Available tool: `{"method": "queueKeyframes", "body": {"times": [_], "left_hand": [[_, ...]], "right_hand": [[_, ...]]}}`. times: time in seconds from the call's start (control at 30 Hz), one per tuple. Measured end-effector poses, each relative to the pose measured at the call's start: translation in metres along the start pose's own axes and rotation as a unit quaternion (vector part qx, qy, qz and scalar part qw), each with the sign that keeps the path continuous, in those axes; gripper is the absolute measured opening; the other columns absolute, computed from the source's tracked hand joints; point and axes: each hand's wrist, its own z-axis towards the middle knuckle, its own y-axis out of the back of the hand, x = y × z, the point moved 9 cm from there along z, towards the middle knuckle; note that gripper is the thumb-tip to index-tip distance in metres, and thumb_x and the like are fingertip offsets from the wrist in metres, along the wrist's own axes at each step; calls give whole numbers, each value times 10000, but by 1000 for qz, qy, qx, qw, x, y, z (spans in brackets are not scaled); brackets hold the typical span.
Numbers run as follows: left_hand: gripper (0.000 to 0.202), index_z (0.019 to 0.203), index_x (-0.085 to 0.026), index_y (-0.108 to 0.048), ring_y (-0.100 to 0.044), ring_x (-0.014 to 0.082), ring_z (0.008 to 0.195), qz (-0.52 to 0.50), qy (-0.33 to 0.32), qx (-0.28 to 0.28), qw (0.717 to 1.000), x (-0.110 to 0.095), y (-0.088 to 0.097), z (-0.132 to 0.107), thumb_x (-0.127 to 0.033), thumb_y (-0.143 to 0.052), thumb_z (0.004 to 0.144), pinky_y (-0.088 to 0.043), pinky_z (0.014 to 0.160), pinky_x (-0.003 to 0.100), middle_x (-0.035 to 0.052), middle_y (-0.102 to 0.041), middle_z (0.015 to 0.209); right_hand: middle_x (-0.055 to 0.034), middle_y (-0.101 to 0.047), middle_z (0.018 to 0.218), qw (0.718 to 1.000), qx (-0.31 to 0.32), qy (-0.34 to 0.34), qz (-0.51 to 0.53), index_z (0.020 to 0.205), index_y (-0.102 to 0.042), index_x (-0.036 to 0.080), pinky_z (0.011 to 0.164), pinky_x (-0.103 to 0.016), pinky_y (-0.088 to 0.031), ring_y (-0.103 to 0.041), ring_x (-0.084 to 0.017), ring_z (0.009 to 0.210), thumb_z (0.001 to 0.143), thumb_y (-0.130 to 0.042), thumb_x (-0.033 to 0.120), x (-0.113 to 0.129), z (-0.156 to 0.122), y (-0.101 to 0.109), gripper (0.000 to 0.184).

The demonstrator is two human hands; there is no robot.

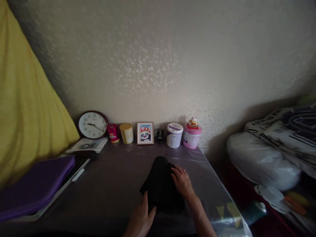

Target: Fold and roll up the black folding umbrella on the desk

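A black cloth item lies on the table in front of me, rounded at its far end and wider at the near end. Its exact kind does not show. My left hand rests at its near left edge, thumb and forefinger apart, with the other fingers hidden. On the right edge of the cloth lies my right hand, its fingers spread and slightly bent against the fabric.
Along the wall stand a clock, a pink tub, a white tub, a yellow can and a framed panda picture. A purple folder lies left. Wrapped bundles sit beyond the table's right edge.
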Motion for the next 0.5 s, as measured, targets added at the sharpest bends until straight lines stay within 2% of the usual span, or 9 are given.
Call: {"method": "queueKeyframes", "body": {"times": [0.07, 0.13, 0.23, 0.3, 0.37, 0.5], "left_hand": [[640, 1372, -28, -115, -489, 192, 1140, 9, 0, -1, 1000, -3, 1, -1, -321, -340, 851, -366, 912, 261, 175, -494, 1256], [635, 1372, -22, -111, -508, 193, 1118, 15, 0, 2, 1000, -4, 2, -2, -312, -336, 854, -373, 900, 265, 178, -519, 1228], [639, 1373, -22, -97, -538, 187, 1079, 15, 0, 7, 1000, -4, 1, -2, -313, -336, 857, -389, 870, 252, 174, -547, 1197], [641, 1373, -23, -100, -533, 184, 1086, 13, -3, 3, 1000, -2, 1, -2, -322, -338, 858, -387, 868, 241, 173, -545, 1199], [637, 1375, -37, -103, -522, 185, 1101, 7, -9, -3, 1000, -2, 1, -1, -339, -330, 863, -380, 876, 241, 169, -535, 1212], [660, 1380, -42, -83, -531, 195, 1087, 8, 5, 6, 1000, 1, -1, -1, -353, -343, 860, -384, 871, 250, 171, -547, 1195]], "right_hand": [[-41, -538, 1219, 999, 43, 16, 5, 1062, -605, 243, 945, -364, -332, -449, -212, 1139, 844, -427, 263, 11, 2, -7, 282], [-42, -604, 1113, 995, 85, 40, 24, 937, -658, 236, 937, -346, -336, -463, -205, 1122, 852, -420, 271, 22, -7, -12, 256], [-35, -659, 941, 985, 131, 69, 87, 747, -679, 228, 886, -292, -372, -539, -180, 1002, 851, -424, 305, 37, -35, -9, 286], [-26, -665, 889, 978, 150, 58, 136, 716, -672, 232, 839, -262, -400, -569, -170, 932, 840, -439, 345, 35, -53, -6, 287], [-22, -664, 887, 977, 132, 28, 165, 766, -664, 237, 800, -249, -421, -586, -164, 892, 844, -415, 367, 21, -63, -1, 291], [-61, -656, 907, 987, -16, -96, 129, 908, -622, 219, 750, -282, -447, -613, -189, 827, 825, -395, 394, -34, -60, 12, 299]]}}
